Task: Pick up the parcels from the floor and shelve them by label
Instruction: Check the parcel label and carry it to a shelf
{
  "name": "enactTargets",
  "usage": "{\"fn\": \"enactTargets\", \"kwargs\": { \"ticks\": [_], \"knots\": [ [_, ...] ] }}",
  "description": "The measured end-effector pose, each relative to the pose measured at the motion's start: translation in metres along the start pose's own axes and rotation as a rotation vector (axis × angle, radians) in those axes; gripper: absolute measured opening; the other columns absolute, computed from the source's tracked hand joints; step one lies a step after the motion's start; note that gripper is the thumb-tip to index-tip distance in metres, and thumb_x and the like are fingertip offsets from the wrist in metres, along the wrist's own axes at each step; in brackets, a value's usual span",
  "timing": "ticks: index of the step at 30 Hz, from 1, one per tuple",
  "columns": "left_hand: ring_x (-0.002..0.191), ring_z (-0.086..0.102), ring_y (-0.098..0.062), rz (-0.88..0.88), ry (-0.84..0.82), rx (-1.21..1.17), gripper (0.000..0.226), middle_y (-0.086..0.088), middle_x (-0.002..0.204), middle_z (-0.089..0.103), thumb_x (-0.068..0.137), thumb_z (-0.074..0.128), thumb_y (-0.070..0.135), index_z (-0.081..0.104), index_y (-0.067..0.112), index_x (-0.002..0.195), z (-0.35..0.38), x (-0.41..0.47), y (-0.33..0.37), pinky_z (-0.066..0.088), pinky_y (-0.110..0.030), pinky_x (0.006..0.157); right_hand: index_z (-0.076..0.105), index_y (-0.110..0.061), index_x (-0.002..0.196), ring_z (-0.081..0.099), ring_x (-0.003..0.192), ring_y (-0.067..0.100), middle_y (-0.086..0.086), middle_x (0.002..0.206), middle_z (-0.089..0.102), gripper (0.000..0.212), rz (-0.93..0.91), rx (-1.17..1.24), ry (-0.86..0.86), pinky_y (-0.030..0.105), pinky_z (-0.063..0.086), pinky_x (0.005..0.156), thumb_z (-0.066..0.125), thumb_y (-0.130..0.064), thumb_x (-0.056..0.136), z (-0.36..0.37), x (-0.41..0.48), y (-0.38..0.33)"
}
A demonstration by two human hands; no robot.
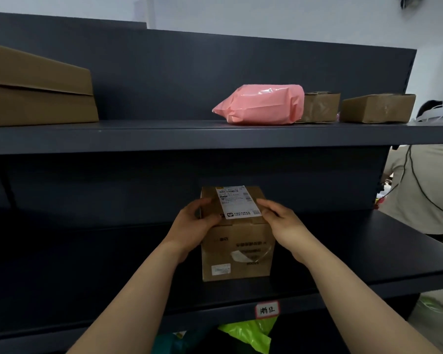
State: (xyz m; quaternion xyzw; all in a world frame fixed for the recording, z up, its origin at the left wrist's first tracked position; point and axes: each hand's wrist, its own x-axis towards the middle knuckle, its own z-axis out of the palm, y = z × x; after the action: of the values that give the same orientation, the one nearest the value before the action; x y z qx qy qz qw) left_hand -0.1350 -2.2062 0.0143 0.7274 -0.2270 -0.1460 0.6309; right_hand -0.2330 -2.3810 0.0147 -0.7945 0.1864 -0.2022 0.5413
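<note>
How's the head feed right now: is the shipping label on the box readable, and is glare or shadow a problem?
Head view: the shipping label on the box is bright, but its print is too soft to read; glare streaks the pink bag; the shelf bay behind the box is in deep shadow.

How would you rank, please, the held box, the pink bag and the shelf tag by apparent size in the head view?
1. held box, though it sits nearest the camera, so its true lead is unsure.
2. pink bag.
3. shelf tag, clearly smallest.
</note>
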Motion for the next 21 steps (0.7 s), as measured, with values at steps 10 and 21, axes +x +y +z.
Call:
{"fn": "enactTargets", "kwargs": {
  "ticks": [10, 21],
  "knots": [
    [0.093, 0.063, -0.016, -0.066, 0.045, 0.043, 0.052, 0.002, 0.115, 0.059, 0.086, 0.064, 0.030, 0.047, 0.029, 0.135, 0.008, 0.031, 0.001, 0.055, -0.036, 0.074, 0.046, -0.030, 0.137, 0.056, 0.108, 0.012, -0.001, 0.129, 0.055, 0.038, 0.007, -0.089, -0.102, 0.029, 0.048, 0.090, 0.037, -0.034, 0.100, -0.009, 0.044, 0.004],
    [0.092, 0.059, -0.014, -0.086, 0.067, 0.026, 0.046, 0.004, 0.114, 0.055, 0.090, 0.059, 0.030, 0.046, 0.033, 0.135, 0.020, 0.051, 0.001, 0.051, -0.031, 0.068, 0.044, -0.033, 0.137, 0.058, 0.102, 0.014, 0.001, 0.129, 0.053, 0.039, 0.024, -0.128, -0.113, 0.028, 0.050, 0.079, 0.035, -0.036, 0.100, -0.014, 0.071, 0.007]
  ]
}}
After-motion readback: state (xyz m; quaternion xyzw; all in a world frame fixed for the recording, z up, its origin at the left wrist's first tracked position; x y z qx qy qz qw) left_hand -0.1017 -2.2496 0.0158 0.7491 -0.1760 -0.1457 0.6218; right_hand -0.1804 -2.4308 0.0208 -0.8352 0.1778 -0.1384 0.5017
